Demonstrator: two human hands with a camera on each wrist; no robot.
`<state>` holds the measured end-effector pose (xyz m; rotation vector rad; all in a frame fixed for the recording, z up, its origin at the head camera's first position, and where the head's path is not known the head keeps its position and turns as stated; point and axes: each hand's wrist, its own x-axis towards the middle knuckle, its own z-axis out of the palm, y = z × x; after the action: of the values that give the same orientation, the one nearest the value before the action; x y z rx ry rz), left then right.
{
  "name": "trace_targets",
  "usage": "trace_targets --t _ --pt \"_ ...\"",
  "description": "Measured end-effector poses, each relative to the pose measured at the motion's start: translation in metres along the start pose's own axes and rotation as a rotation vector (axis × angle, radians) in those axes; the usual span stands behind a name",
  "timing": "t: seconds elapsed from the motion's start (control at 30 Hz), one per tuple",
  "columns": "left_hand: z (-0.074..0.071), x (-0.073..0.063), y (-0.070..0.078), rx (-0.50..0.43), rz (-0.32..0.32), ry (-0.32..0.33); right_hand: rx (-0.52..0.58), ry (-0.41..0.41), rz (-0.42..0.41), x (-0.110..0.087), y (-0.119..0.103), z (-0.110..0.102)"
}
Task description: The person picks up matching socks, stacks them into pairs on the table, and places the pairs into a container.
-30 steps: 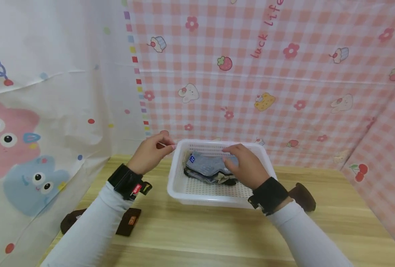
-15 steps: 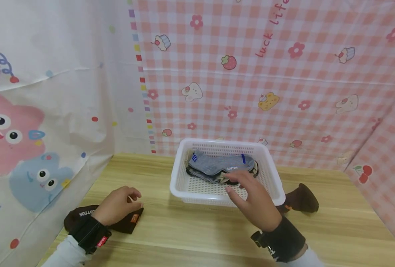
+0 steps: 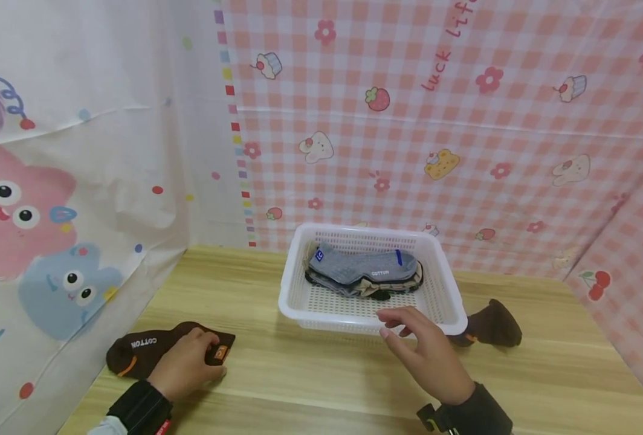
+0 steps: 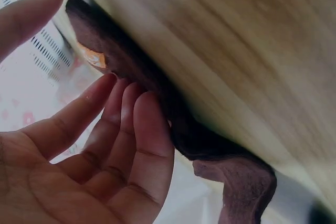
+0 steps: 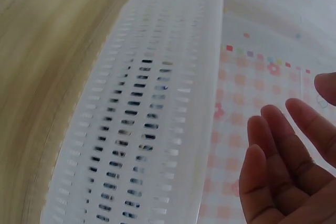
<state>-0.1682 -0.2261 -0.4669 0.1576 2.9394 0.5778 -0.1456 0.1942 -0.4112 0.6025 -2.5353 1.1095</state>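
Note:
My left hand point(image 3: 188, 364) rests over a dark brown sock point(image 3: 150, 347) lying flat at the table's left, fingertips right at its cuff. In the left wrist view the fingers point(image 4: 149, 129) touch the sock point(image 4: 126, 53) and the thumb stands apart from it. White "COTTON" lettering and an orange label mark this sock. My right hand point(image 3: 427, 356) hovers in front of the white basket point(image 3: 327, 321), fingers loosely bent, holding nothing. Grey sock point(image 3: 348, 267) tops a stack of folded socks inside the basket. Another brown sock point(image 3: 494, 325) lies right of the basket, partly hidden behind it.
The wood-grain table point(image 3: 300, 386) ends at a pink checked cloth point(image 3: 354, 181) behind and a white cartoon-printed cloth point(image 3: 153, 145) on the left. The basket's slotted side wall point(image 5: 157, 103) stands beside my right hand.
My left hand has come from the basket's left rim down to the brown sock at left. My right hand has drawn back from over the sock stack to the basket's front.

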Motion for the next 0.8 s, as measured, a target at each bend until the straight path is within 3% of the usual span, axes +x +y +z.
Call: trace_targets --t 0.23,0.4,0.6,0.8 --pt "0.004 0.002 0.012 0.165 0.06 0.103 0.032 -0.004 0.01 -0.001 0.005 -0.001" --pt "0.008 0.004 0.016 0.225 0.111 0.15 0.042 0.001 -0.002 -0.002 0.007 0.001" --pt "0.011 0.007 0.014 0.21 0.104 0.193 0.062 0.007 -0.016 -0.002 0.007 0.003" --pt "0.004 0.005 0.018 0.158 0.109 0.207 0.081 0.002 -0.014 -0.003 0.006 0.006"
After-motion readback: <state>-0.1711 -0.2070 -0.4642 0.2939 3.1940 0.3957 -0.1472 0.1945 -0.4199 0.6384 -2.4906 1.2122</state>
